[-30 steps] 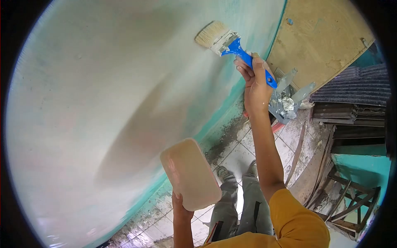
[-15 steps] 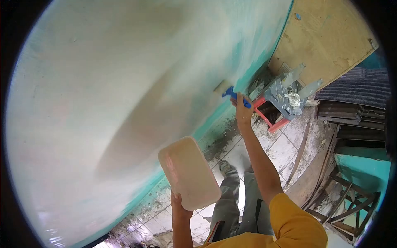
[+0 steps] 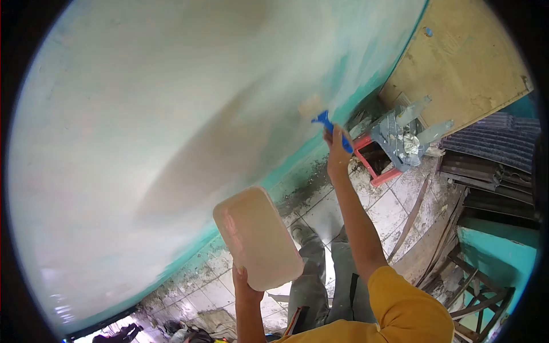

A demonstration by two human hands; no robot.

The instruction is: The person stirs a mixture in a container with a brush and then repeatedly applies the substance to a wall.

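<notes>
My right hand is closed round the blue handle of a paintbrush. Its pale bristles are against or just off the wall, blurred, so contact is hard to judge. White paint covers most of that wall, with turquoise showing in streaks and along the bottom edge. Below and to the left, my left hand grips the near edge of a rectangular plastic tub, its inside coated pale beige with a pinkish streak on the left.
Beyond my right hand stands a red and grey stool, paint-spattered, with a crumpled item on it. A tan board leans behind it. Stacked corrugated sheets and a wooden frame are at the right. The tiled floor is dirty.
The brush has tilted, its handle turning more upright, and its bristles have shifted slightly up the wall. The view has moved a little; the tub stays in my left hand.
</notes>
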